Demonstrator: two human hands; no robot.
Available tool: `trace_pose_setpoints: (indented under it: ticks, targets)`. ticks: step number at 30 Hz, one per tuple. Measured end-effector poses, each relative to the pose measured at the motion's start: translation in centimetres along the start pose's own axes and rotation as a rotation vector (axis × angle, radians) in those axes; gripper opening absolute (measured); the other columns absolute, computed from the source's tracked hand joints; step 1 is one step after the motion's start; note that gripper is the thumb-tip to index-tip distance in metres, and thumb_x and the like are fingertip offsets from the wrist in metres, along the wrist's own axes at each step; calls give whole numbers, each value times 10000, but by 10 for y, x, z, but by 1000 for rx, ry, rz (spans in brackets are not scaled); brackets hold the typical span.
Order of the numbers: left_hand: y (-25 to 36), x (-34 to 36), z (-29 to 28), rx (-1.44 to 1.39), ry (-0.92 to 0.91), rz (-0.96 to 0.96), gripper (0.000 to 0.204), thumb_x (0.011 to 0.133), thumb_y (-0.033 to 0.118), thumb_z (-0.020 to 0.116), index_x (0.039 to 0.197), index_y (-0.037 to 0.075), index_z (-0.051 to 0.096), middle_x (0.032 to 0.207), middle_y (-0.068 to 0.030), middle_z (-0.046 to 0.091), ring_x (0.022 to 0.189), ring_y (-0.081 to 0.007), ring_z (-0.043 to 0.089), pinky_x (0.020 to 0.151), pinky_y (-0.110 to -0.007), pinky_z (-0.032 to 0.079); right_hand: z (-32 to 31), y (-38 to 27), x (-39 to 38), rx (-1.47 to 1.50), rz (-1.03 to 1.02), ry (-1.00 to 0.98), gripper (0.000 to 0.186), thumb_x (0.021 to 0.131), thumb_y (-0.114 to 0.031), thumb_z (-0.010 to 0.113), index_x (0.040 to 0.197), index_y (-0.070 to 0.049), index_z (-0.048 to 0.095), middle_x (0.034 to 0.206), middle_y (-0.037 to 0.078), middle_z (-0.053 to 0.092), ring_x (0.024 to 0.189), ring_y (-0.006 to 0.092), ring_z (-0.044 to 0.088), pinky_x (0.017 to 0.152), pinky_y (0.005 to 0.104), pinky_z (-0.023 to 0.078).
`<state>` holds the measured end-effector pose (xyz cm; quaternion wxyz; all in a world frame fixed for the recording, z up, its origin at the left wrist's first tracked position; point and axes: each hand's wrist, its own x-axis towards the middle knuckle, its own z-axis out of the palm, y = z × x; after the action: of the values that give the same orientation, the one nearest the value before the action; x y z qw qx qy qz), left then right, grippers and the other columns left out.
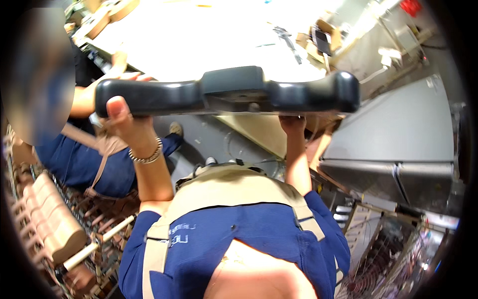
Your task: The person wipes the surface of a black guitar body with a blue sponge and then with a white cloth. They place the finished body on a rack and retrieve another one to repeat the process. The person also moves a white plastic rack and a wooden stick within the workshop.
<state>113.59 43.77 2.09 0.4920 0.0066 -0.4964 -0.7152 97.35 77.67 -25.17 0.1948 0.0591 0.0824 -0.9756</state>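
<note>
A long glossy black piece with rounded, bulging ends and a raised angular block at its middle is held up level in front of my chest. My left hand, with a beaded bracelet at the wrist, grips its left end; the thumb presses on the near side and the other fingers are hidden behind. Under the right half, my right hand supports the piece from below, most of its fingers out of sight. What the black piece is for cannot be made out.
A brightly lit white table lies beyond, with tape rolls, a phone and tools. A co-worker in blue stands close at my left. A grey cabinet is at right; a rack of brown pieces is lower left.
</note>
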Motion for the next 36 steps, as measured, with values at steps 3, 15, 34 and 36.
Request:
trace_pose_setpoints:
  ticks: [3,15,34,36]
  targets:
    - [1,3,6,-11,0,152,525,740,341,648,1009,-76,478,869,-202,581,697,-294,624,602,-355,544,46,-27,0,-353,-546,74,522,854,-468,340,1037,-17,529,989,124,582,890,236,556,787,383,425]
    - [1,16,54,658,118,643,435,771,209,630,1077,-63,481,976,-145,547,922,-212,541,792,-291,456,272,56,-75,-1228,-1292,-84,801,694,-659,547,1008,74,480,856,69,539,782,135,515,697,250,425]
    - [-12,3,102,220,28,65,400,738,252,506,1053,7,479,803,-134,556,705,-204,569,629,-313,492,107,23,-20,-876,-693,209,303,896,-239,374,936,-22,581,789,48,596,766,201,581,718,324,456]
    - [-12,2,107,158,38,37,421,748,267,499,1076,5,461,809,-138,557,698,-211,571,640,-310,486,50,51,-2,-489,-582,317,320,900,-245,348,1077,-41,519,994,80,573,928,212,536,837,352,418]
